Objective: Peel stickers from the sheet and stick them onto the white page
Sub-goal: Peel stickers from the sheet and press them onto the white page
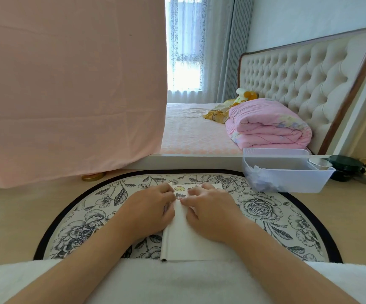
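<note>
My left hand (149,207) and right hand (208,207) lie curled on the page (184,238), mid-mat (256,207). Their fingertips meet at a dark sticker (180,195) toward the mat's far edge; pinching or pressing, I cannot tell. It looks like flimsy, tacky film, so I'd lift it by a corner.

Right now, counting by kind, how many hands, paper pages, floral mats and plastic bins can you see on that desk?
Bare hands: 2 (left hand, right hand)
White paper page: 1
Oval black-and-white floral mat: 1
Clear rectangular plastic bin: 1
Total: 5
</note>
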Action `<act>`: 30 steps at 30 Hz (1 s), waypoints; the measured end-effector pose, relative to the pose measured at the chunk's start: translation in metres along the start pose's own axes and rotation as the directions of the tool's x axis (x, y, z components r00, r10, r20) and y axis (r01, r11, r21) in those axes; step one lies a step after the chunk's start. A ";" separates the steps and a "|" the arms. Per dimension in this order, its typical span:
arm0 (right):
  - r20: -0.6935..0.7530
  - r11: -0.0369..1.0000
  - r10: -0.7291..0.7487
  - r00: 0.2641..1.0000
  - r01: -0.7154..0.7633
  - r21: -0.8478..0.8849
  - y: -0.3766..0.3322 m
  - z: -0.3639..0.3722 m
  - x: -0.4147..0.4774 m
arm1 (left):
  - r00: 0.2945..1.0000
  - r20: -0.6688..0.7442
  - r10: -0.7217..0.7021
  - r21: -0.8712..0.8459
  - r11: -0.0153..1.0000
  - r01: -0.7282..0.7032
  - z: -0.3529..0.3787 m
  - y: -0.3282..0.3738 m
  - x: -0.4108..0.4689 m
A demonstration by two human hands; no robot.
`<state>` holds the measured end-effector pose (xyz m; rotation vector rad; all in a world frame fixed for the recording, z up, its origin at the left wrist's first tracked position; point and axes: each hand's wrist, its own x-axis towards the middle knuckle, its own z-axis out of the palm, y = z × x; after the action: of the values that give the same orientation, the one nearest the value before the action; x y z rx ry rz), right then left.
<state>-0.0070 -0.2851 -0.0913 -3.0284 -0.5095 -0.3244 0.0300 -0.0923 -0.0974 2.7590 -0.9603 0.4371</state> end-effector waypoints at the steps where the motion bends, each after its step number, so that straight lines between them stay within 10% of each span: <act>1: -0.011 1.000 0.002 1.000 -0.002 -0.001 0.001 0.000 -0.001 | 1.000 -0.007 0.001 -0.005 1.000 -0.001 -0.001 0.000 -0.001; 23: -0.081 0.998 -0.006 0.997 0.011 0.062 -0.004 -0.014 -0.002 | 0.987 -0.053 -0.154 -0.379 0.917 0.123 -0.012 -0.015 -0.013; 30: -0.065 0.969 -0.028 0.997 0.043 0.243 -0.041 -0.023 0.018 | 0.969 -0.033 -0.247 -0.174 0.956 0.237 -0.028 -0.056 -0.047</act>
<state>-0.0087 -0.2424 -0.0645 -2.7658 -0.5554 -0.3283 0.0241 -0.0149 -0.0914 2.6496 -0.6045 0.3700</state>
